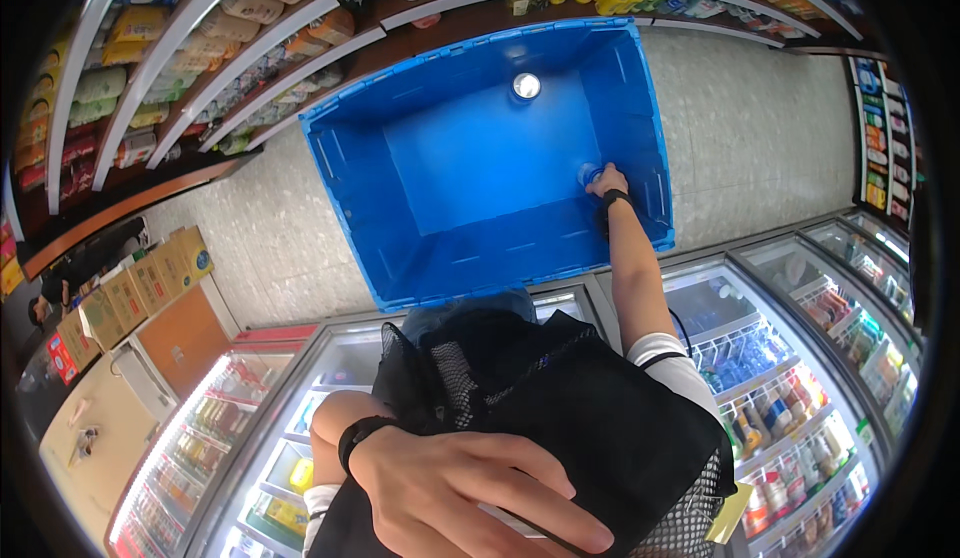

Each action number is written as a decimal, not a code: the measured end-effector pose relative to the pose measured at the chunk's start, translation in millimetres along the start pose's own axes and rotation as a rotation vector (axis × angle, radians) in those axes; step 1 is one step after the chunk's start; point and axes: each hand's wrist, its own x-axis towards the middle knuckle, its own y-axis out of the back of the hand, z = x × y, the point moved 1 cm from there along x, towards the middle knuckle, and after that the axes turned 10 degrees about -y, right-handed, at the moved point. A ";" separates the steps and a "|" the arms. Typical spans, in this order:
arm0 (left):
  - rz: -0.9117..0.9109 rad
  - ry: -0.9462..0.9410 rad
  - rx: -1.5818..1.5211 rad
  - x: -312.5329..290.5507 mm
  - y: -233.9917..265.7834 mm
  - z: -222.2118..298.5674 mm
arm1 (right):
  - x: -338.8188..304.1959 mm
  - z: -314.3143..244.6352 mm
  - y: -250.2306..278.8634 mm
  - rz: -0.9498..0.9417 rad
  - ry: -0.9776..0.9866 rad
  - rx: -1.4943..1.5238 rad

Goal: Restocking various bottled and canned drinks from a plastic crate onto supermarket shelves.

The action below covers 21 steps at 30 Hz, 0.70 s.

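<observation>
My right arm reaches down into a large blue plastic crate (470, 228). Inside it, my right hand (606, 180) is closed around a small clear plastic bottle (589, 172) with a blue part, low by the crate's right wall. Part of the bottle is hidden by the fingers. A single can (526, 86) with a shiny silver top stands upright near the crate's far wall, apart from my hand. Close to the camera, my left hand (470, 493) lies across the black mesh vest (560, 388), its fingers stretched out and holding nothing.
Shelves of packaged goods (240, 48) line the far and left sides. Behind me, glass-door drink coolers (770, 378) curve along the lower edge. Cardboard boxes (135, 293) sit on a counter at left, with another person (60, 283) beyond. Grey tiled floor (740, 128) surrounds the crate.
</observation>
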 end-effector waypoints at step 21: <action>-0.038 0.788 1.254 -128.3 90.3 -129.7 | -152.0 -55.8 109.6 -0.633 0.497 0.520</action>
